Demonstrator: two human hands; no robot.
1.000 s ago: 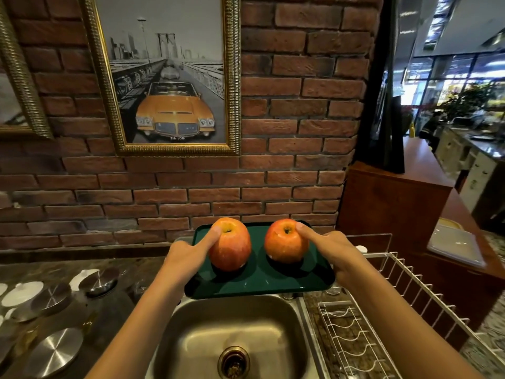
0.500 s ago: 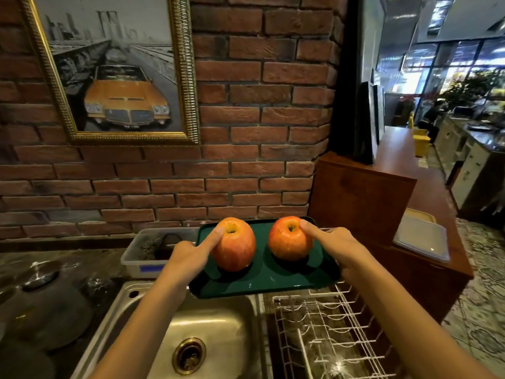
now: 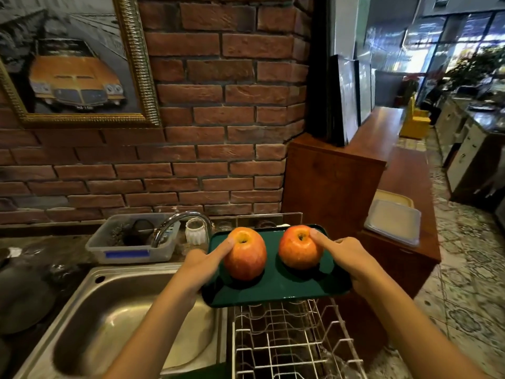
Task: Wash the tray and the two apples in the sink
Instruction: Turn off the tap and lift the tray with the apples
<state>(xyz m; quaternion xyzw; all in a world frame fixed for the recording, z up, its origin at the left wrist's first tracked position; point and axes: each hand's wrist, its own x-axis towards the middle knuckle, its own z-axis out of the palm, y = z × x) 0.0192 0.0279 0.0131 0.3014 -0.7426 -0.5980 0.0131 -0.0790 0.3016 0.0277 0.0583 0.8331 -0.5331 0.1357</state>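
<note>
I hold a dark green tray [image 3: 276, 285] level in the air, over the white wire dish rack [image 3: 289, 340] and the right rim of the steel sink [image 3: 117, 318]. Two red-orange apples stand upright on it: the left apple [image 3: 246, 255] and the right apple [image 3: 297, 248]. My left hand [image 3: 202, 265] grips the tray's left edge, its forefinger pressed on the left apple. My right hand [image 3: 347, 254] grips the right edge, its forefinger on top of the right apple.
A curved chrome tap [image 3: 177, 222] rises behind the sink, beside a clear plastic tub [image 3: 128, 247] of scrubbers and a small white jar [image 3: 195, 231]. A brick wall is behind. A wooden cabinet [image 3: 336, 184] with a lidded white container [image 3: 393, 221] stands on the right.
My view and the tray have shifted right: the tray was over the back of the sink and now hangs over the dish rack. Both hands keep the same hold.
</note>
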